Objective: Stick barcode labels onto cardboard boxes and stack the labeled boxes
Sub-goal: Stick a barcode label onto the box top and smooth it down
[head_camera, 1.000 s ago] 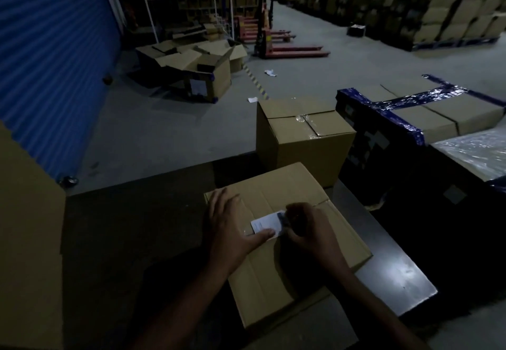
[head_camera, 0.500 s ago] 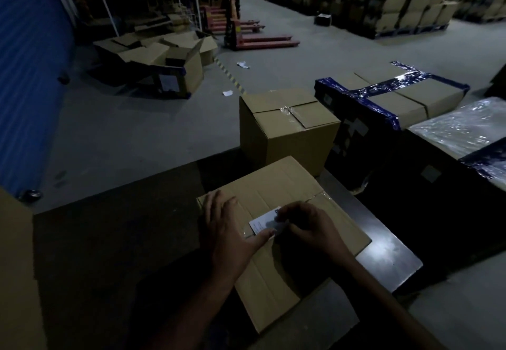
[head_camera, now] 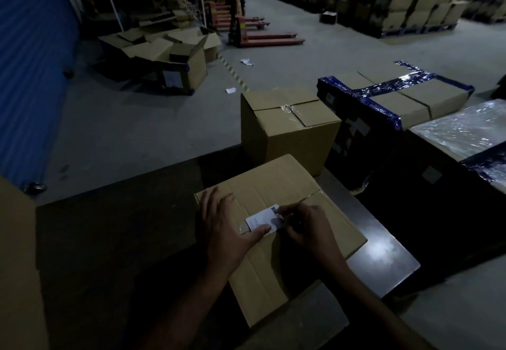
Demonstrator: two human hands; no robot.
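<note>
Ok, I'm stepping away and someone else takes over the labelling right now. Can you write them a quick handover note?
Left hand: flat on the box, thumb pressing the near edge of the label.
Right hand: fingers curled at the label's right end, pinching or smoothing it down.
The box lies on the dark table; another closed box stands just behind it.
Done: label placed on the box top.
Left: press it fully flat, then stack this box.

free: dark table (head_camera: 115, 240) left | blocked: second box (head_camera: 290, 130) behind, wrapped cartons (head_camera: 383, 119) right
</note>
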